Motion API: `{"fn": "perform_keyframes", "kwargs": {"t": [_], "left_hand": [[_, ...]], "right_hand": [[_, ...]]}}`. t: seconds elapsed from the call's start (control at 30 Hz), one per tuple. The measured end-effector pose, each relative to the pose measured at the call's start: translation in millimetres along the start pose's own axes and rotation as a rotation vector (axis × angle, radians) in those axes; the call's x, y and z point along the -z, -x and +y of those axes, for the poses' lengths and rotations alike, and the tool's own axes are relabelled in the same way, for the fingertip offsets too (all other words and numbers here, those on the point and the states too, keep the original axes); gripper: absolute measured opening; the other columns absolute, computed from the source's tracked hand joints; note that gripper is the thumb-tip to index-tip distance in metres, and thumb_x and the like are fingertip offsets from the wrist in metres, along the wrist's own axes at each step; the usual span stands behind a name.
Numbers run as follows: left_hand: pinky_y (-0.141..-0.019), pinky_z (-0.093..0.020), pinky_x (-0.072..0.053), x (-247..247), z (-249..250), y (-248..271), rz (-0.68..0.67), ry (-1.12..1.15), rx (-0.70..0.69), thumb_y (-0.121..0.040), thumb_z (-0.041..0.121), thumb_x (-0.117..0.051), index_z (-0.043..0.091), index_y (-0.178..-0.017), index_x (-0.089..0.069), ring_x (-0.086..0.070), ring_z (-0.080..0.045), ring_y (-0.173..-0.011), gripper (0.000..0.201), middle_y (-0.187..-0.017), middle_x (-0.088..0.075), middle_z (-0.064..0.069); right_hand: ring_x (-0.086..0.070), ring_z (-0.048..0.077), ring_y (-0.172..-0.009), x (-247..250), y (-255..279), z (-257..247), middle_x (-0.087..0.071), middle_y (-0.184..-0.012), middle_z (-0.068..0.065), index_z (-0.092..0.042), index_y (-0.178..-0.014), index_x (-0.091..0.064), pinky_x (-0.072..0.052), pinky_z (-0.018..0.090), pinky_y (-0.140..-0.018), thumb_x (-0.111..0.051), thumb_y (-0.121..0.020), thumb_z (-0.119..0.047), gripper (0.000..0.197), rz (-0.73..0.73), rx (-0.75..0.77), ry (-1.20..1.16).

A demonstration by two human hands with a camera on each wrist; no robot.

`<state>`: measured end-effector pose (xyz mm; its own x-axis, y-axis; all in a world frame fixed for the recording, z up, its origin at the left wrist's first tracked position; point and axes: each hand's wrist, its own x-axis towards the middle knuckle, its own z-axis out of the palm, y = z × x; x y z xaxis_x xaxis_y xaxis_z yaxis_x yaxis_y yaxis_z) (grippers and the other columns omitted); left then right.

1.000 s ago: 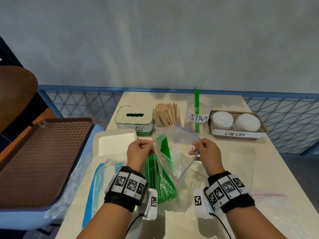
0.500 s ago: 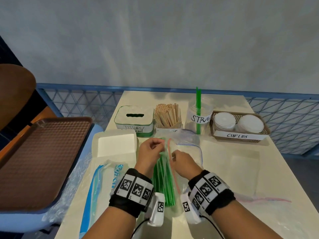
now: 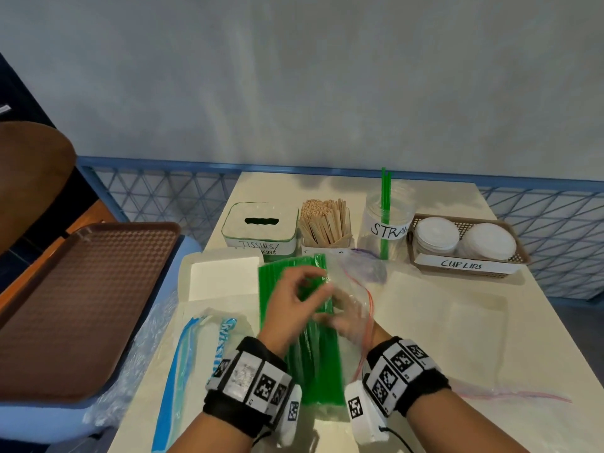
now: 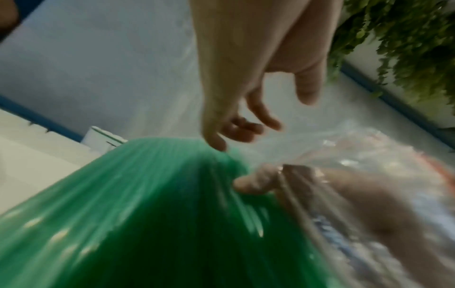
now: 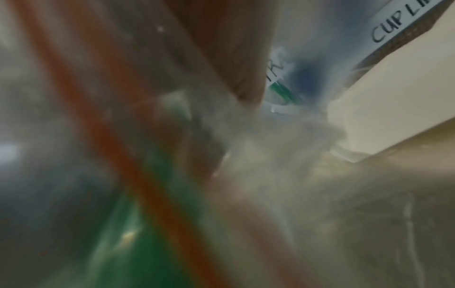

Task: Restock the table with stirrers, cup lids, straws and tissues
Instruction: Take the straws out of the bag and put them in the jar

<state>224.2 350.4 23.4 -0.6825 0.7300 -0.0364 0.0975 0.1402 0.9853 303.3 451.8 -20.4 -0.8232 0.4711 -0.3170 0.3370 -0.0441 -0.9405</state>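
Note:
A thick bundle of green straws (image 3: 313, 364) lies lengthwise on the cream table (image 3: 425, 295), partly inside a clear zip bag (image 3: 356, 276) with a red seal. My left hand (image 3: 304, 289) hovers over the far part of the bundle, fingers loosely curled, index tip touching the straws (image 4: 147, 204). My right hand (image 3: 346, 317) is inside the bag, seen through the plastic, its thumb (image 4: 256, 183) pressed on the bundle; its other fingers are hidden. The right wrist view is blurred. The labelled straw jar (image 3: 387, 223) behind holds two straws.
Along the back stand a tissue box (image 3: 261, 227), wooden stirrers (image 3: 325, 220) and the cup-lid basket (image 3: 519, 256). An open white box (image 3: 222, 279) and a blue-printed plastic packet (image 3: 196, 354) lie left. A brown tray (image 3: 81, 289) sits off the table's left. Flat clear bags (image 3: 474, 322) lie right.
The bag, held up and pulled open a second ago, now lies on the table. My right hand has gone inside it onto the straws, and my left hand let go of the bag's edge.

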Motion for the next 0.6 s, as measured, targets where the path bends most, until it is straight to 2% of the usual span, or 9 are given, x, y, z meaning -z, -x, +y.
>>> {"fn": "perform_keyframes", "kwargs": {"t": [0.07, 0.1, 0.17, 0.2, 0.3, 0.33, 0.4, 0.43, 0.6], "left_hand": [[-0.103, -0.039, -0.042, 17, -10, -14, 0.305, -0.175, 0.094, -0.078, 0.040, -0.069, 0.023, -0.127, -0.045, -0.044, -0.019, -0.121, 0.057, -0.127, -0.045, 0.001], [-0.108, -0.044, -0.037, 26, -14, -20, 0.358, -0.198, 0.206, -0.075, 0.045, -0.070, 0.021, -0.136, -0.035, -0.038, -0.022, -0.128, 0.074, -0.137, -0.038, -0.005], [-0.110, -0.048, -0.033, 41, -18, -29, 0.296, -0.053, 0.424, -0.070, 0.046, -0.074, 0.016, -0.144, -0.021, -0.035, -0.029, -0.133, 0.096, -0.147, -0.031, -0.015], [-0.106, -0.048, -0.038, 45, -21, -31, 0.244, 0.075, 0.486, -0.066, 0.043, -0.077, 0.013, -0.143, -0.025, -0.043, -0.031, -0.128, 0.098, -0.145, -0.037, -0.017], [-0.085, -0.039, -0.053, 49, -21, -32, 0.126, 0.289, 0.468, -0.061, 0.026, -0.079, 0.009, -0.113, -0.057, -0.065, -0.028, -0.097, 0.059, -0.118, -0.063, -0.019], [-0.080, -0.037, -0.054, 46, -19, -32, 0.120, 0.285, 0.450, -0.065, 0.021, -0.078, 0.010, -0.105, -0.060, -0.066, -0.026, -0.092, 0.045, -0.111, -0.067, -0.018], [-0.077, -0.037, -0.055, 41, -19, -33, 0.133, 0.283, 0.443, -0.068, 0.015, -0.079, 0.011, -0.099, -0.062, -0.067, -0.026, -0.091, 0.036, -0.103, -0.069, -0.014], [-0.080, -0.038, -0.055, 39, -21, -34, 0.141, 0.281, 0.442, -0.066, 0.015, -0.080, 0.010, -0.100, -0.063, -0.067, -0.027, -0.093, 0.039, -0.102, -0.070, -0.014], [-0.089, -0.046, -0.053, 32, -22, -34, 0.146, 0.271, 0.437, -0.063, 0.015, -0.082, 0.006, -0.103, -0.064, -0.067, -0.032, -0.095, 0.045, -0.101, -0.070, -0.017]], "right_hand": [[-0.059, 0.002, -0.101, 5, -2, 3, -0.057, -0.110, -0.011, -0.008, -0.130, -0.044, -0.048, 0.004, -0.068, -0.061, -0.083, 0.005, 0.052, -0.006, 0.040, -0.002], [-0.058, 0.002, -0.104, 8, -1, 3, -0.058, -0.117, -0.006, -0.007, -0.133, -0.042, -0.049, 0.005, -0.072, -0.063, -0.083, 0.002, 0.056, -0.016, 0.036, 0.000], [-0.049, 0.015, -0.122, 13, 0, -5, -0.050, -0.136, 0.006, -0.007, -0.140, -0.037, -0.046, 0.014, -0.092, -0.065, -0.083, -0.006, 0.064, 0.011, 0.089, 0.011], [-0.044, 0.021, -0.129, 15, -2, -6, -0.045, -0.141, 0.009, -0.007, -0.141, -0.035, -0.041, 0.023, -0.102, -0.067, -0.082, -0.011, 0.067, 0.026, 0.114, 0.017], [-0.050, 0.019, -0.122, 16, 1, -22, -0.050, -0.132, 0.005, -0.011, -0.130, -0.044, -0.042, 0.038, -0.106, -0.073, -0.070, -0.050, 0.078, 0.150, 0.174, 0.092], [-0.057, 0.013, -0.113, 18, -3, -19, -0.053, -0.127, 0.008, -0.006, -0.127, -0.046, -0.048, 0.035, -0.099, -0.076, -0.068, -0.048, 0.078, 0.203, 0.218, 0.086], [-0.064, -0.005, -0.094, 20, -2, -21, -0.058, -0.119, 0.015, 0.006, -0.126, -0.046, -0.053, 0.014, -0.080, -0.073, -0.078, -0.011, 0.057, 0.190, 0.305, -0.008], [-0.063, -0.011, -0.091, 21, 0, -23, -0.059, -0.120, 0.016, 0.006, -0.126, -0.047, -0.050, 0.007, -0.074, -0.068, -0.080, -0.002, 0.052, 0.143, 0.307, -0.012], [-0.063, 0.004, -0.108, 25, 9, -36, -0.064, -0.119, -0.001, -0.008, -0.126, -0.054, -0.053, 0.017, -0.086, -0.069, -0.081, -0.008, 0.048, 0.005, 0.283, -0.022]]}}
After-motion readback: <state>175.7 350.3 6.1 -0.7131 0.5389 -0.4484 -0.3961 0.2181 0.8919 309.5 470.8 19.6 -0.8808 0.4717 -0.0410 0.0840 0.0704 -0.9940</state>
